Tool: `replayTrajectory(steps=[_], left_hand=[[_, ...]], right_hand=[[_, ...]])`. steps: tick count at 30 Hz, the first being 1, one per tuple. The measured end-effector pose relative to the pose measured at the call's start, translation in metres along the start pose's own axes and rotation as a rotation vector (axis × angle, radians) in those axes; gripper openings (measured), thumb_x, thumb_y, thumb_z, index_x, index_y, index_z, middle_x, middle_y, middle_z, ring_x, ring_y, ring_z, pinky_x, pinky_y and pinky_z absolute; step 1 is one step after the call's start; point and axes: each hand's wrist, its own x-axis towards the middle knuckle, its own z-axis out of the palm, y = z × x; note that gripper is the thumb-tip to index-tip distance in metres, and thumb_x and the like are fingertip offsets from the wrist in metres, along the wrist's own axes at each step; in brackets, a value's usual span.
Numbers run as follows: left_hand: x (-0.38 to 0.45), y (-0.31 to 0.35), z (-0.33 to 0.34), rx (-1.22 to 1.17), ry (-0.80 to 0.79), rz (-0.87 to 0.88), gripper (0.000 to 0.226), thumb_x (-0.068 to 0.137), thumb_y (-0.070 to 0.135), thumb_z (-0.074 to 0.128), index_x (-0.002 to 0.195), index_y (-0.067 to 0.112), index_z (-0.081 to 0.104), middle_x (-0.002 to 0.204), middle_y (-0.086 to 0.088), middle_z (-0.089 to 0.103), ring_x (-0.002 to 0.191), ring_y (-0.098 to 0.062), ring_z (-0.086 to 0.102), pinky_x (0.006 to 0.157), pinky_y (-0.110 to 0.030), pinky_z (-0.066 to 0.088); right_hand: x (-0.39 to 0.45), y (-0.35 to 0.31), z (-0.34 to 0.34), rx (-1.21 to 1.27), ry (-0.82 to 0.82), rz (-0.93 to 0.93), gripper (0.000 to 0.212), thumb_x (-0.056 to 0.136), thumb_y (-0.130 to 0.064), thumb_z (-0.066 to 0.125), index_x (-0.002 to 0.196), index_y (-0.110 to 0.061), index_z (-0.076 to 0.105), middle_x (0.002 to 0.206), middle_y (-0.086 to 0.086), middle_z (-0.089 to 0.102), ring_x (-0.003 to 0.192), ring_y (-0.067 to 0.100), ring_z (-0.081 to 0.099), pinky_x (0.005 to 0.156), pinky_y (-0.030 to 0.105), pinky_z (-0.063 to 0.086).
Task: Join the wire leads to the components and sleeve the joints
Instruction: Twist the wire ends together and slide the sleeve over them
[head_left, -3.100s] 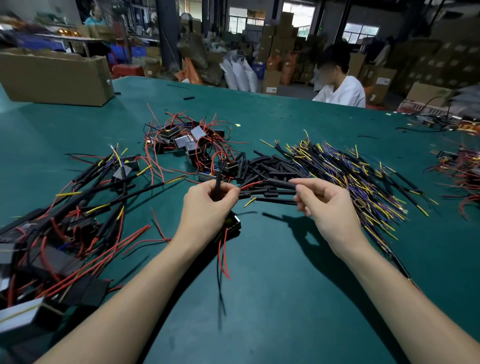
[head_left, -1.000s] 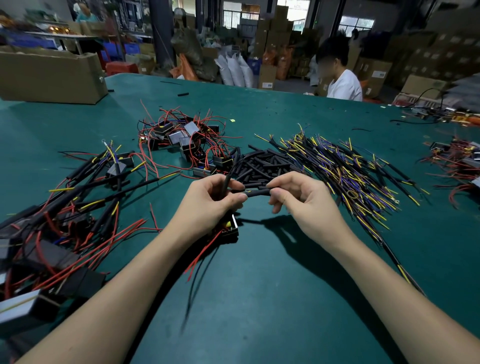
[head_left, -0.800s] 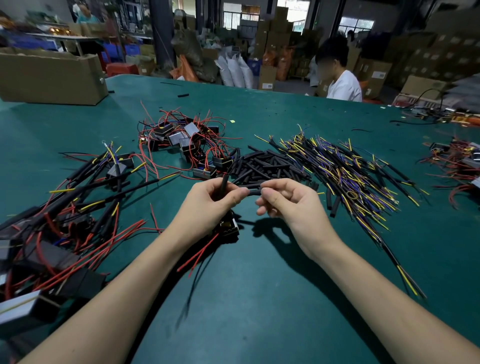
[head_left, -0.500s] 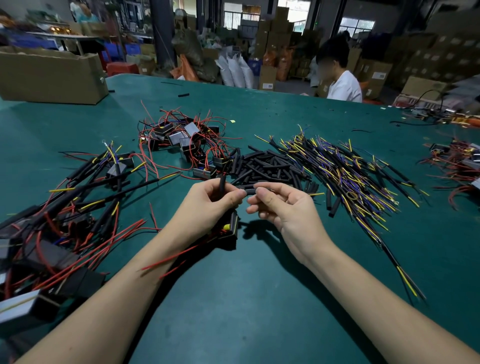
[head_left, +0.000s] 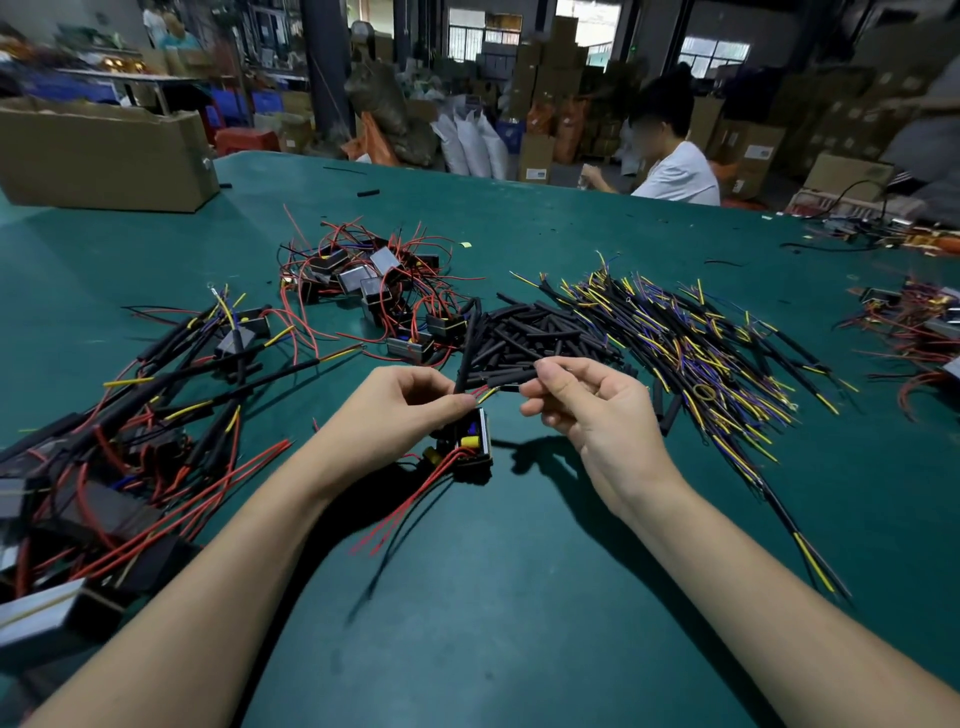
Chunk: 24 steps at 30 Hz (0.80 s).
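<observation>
Nearest you, the component (head_left: 470, 447) hangs low over the worktop (head_left: 519, 597) under your left hand (head_left: 400, 410), whose grip is pinched on its red lead and an upright black sleeve (head_left: 467, 348). Your right hand (head_left: 587, 410) pinches the yellow-tipped wire lead (head_left: 506, 387), which lies roughly level, its long axis left to right, tip pointing left and just beside the left fingertips. If that light pinch slips or the ends misalign, the joint could fail, and the sleeve may slide off into the pile of sleeves (head_left: 540, 332) behind.
</observation>
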Motion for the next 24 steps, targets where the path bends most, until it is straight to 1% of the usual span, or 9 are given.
replayTrajectory(steps=[4,7,9,11,13,16,19,23,24], left_hand=[[-0.001,0.0,0.003,0.016,-0.006,0.006,0.015,0.086,0.023,0.069,0.072,0.015,0.068,0.064,0.008,0.064,0.06,-0.003,0.055,0.062,-0.013,0.043],[-0.001,0.0,0.006,0.053,0.001,0.012,0.011,0.085,0.02,0.069,0.078,0.011,0.068,0.073,-0.002,0.068,0.066,-0.008,0.058,0.069,-0.022,0.046],[-0.001,0.0,0.006,0.066,0.021,0.021,0.009,0.084,0.018,0.071,0.082,0.009,0.068,0.078,-0.007,0.071,0.068,-0.01,0.06,0.073,-0.027,0.049],[0.0,-0.001,0.005,0.078,0.037,0.027,0.014,0.082,0.017,0.072,0.087,0.004,0.068,0.084,-0.014,0.072,0.071,-0.014,0.061,0.078,-0.034,0.051],[0.001,-0.002,0.005,0.083,0.042,0.023,0.018,0.081,0.018,0.074,0.087,0.003,0.067,0.084,-0.015,0.072,0.072,-0.017,0.063,0.08,-0.038,0.052],[0.0,-0.001,0.007,0.04,0.028,0.048,0.016,0.079,0.022,0.075,0.083,0.01,0.066,0.077,-0.004,0.07,0.069,-0.013,0.062,0.077,-0.035,0.052],[0.0,-0.001,0.01,0.058,0.038,0.079,0.012,0.083,0.022,0.072,0.08,0.013,0.065,0.076,-0.003,0.068,0.067,-0.012,0.058,0.073,-0.032,0.049],[0.002,-0.002,0.008,0.049,0.063,0.05,0.01,0.083,0.021,0.072,0.079,0.014,0.066,0.073,0.004,0.067,0.065,-0.006,0.06,0.068,-0.021,0.048],[0.001,-0.002,0.007,0.077,0.052,0.047,0.01,0.083,0.022,0.072,0.079,0.015,0.066,0.073,0.004,0.068,0.065,-0.006,0.06,0.069,-0.022,0.049]], right_hand=[[-0.002,0.001,0.001,0.064,-0.06,0.053,0.007,0.085,-0.013,0.064,0.091,-0.009,0.065,0.068,0.002,0.07,0.057,0.011,0.064,0.059,0.017,0.048],[-0.002,0.002,0.003,0.047,-0.08,0.062,0.017,0.077,-0.021,0.068,0.089,-0.01,0.066,0.068,0.001,0.069,0.057,0.011,0.063,0.061,0.019,0.048],[-0.001,0.004,0.003,-0.004,-0.075,0.053,0.012,0.078,-0.02,0.069,0.087,-0.012,0.068,0.069,0.002,0.07,0.057,0.011,0.063,0.064,0.022,0.047],[-0.001,0.005,0.002,-0.066,-0.072,0.038,0.002,0.083,-0.014,0.068,0.084,-0.015,0.071,0.07,0.003,0.07,0.058,0.012,0.064,0.064,0.023,0.046],[-0.001,0.007,0.001,-0.117,-0.076,0.022,0.007,0.084,-0.014,0.069,0.08,-0.016,0.073,0.071,0.004,0.071,0.059,0.014,0.064,0.061,0.021,0.044],[-0.002,0.007,0.002,-0.139,-0.088,0.016,0.009,0.083,-0.014,0.071,0.078,-0.019,0.077,0.072,0.002,0.07,0.061,0.013,0.063,0.062,0.021,0.043],[0.0,0.007,0.002,-0.113,-0.073,-0.006,0.007,0.084,-0.013,0.069,0.082,-0.017,0.075,0.074,-0.001,0.07,0.064,0.011,0.063,0.063,0.019,0.042],[0.0,0.006,-0.001,-0.05,0.022,-0.038,0.009,0.088,-0.013,0.065,0.09,-0.017,0.073,0.08,0.002,0.073,0.065,0.01,0.065,0.062,0.015,0.046],[0.0,0.005,-0.002,-0.05,0.042,-0.045,0.01,0.088,-0.013,0.064,0.089,-0.016,0.073,0.08,0.002,0.073,0.065,0.01,0.065,0.061,0.014,0.046]])
